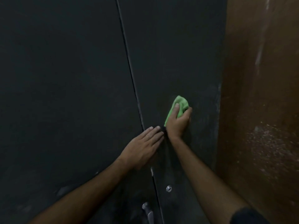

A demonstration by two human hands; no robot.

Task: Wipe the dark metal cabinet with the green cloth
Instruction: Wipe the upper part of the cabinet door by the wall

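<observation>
both hands meet the cabinet (64,78): right (178,123) gripping cloth (182,104), left (144,147) flat.

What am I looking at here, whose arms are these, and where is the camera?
There is no machine here: a person wears one wide-angle camera on the head, so you look forward and down along their own bare arms. In front stands the dark metal cabinet, with a thin vertical seam between its two doors. The right hand grips a crumpled green cloth and holds it against the right door. The left hand lies flat with straight fingers over the seam, holding nothing. Lower down you can see a small silver lock and a silver metal handle. To the right is a brown wall with pale speckles.
</observation>
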